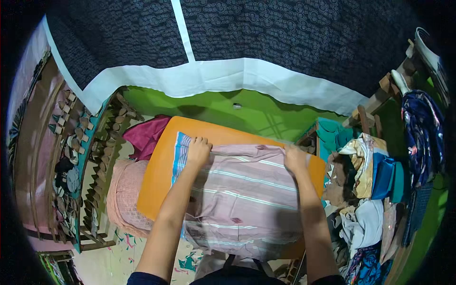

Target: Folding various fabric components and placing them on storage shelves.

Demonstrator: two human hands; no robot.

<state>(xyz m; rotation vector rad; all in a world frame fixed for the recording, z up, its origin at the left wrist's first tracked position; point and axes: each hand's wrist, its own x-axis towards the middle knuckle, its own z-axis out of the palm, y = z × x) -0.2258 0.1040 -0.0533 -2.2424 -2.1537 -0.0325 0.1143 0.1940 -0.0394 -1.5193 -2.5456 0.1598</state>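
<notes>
A mauve-grey cloth with white and pale blue stripes (242, 190) lies spread over an orange padded surface (199, 128). Its left border is blue and white, and its near end hangs toward my body. My left hand (200, 150) is closed on the far edge, close to that border, with the fingertips partly hidden. At the far right corner, my right hand (295, 159) grips the same edge with curled fingers. Between the two hands the edge runs nearly straight, with a narrow folded strip along it. Small creases cross the middle of the cloth.
A pink fabric bundle (126, 197) and a magenta cloth (147, 137) sit left of the orange surface. Wooden racks with pegs (102, 166) stand farther left. Piled garments (365, 213) crowd the right side. A dark patterned curtain (266, 33) hangs before the green wall (213, 102).
</notes>
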